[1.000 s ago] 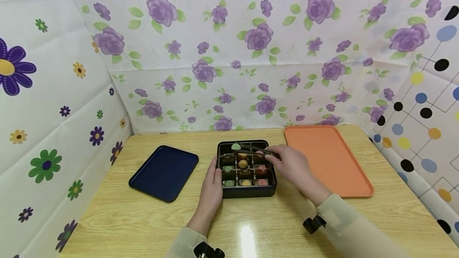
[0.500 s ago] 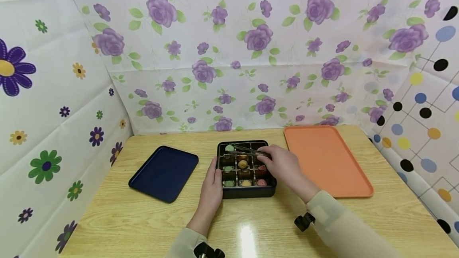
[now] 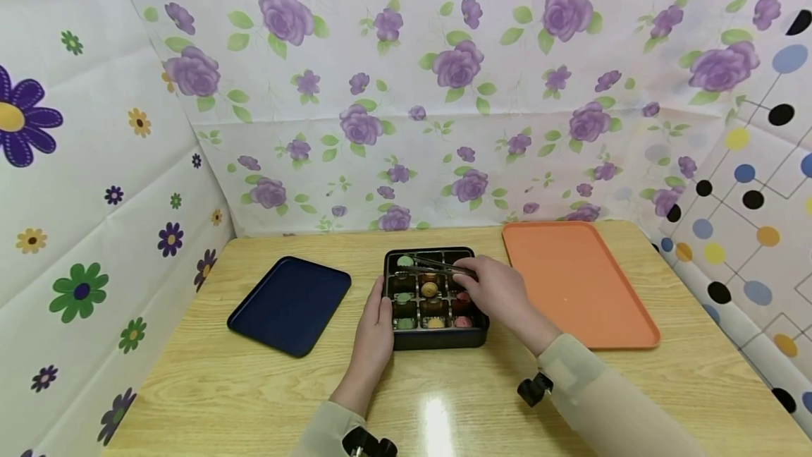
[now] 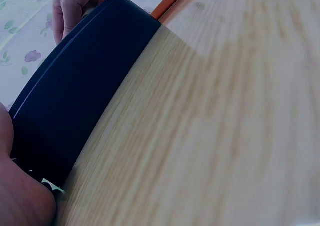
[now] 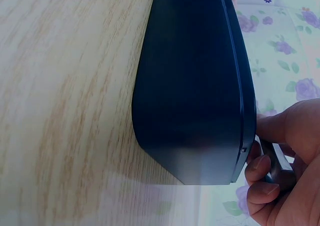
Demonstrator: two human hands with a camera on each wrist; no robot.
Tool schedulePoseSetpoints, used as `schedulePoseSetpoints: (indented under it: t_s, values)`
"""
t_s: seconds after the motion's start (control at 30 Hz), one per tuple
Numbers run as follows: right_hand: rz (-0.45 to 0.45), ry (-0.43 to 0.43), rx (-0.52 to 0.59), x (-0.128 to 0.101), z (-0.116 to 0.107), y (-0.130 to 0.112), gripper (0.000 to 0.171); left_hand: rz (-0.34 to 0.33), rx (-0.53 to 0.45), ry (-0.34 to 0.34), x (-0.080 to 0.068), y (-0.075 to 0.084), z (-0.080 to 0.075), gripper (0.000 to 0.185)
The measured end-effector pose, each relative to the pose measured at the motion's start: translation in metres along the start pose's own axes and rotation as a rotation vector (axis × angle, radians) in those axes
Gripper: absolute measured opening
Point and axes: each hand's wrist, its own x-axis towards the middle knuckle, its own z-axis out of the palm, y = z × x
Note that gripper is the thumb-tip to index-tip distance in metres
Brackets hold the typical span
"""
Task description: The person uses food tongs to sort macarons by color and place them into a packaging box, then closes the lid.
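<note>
Head view gives me the clearest look: my right hand hovers over the back right part of the black compartment box, fingers curled round a pair of metal tongs. Their tips reach toward the back left compartment, where a green sweet sits; I cannot tell whether the tips touch it. My left hand rests against the box's left wall, fingers laid along it and fairly straight, steadying it. The box stands on the wooden table, between a dark blue tray on the left and an orange tray on the right, near both but touching neither. I see more round sweets in the other compartments, among them a yellow one at the centre. From the right wrist view I see only the box's dark outer wall and my curled fingers just beside its rim
</note>
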Motion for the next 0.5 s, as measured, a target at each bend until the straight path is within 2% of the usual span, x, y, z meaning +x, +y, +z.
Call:
schedulePoseSetpoints:
  t_s: [0.5]
  values:
    - [0.02, -0.009, 0.006, 0.0003, -0.0003, -0.0032, 0.037, -0.002, 0.003, -0.004, 0.001, -0.0012, -0.0009, 0.057]
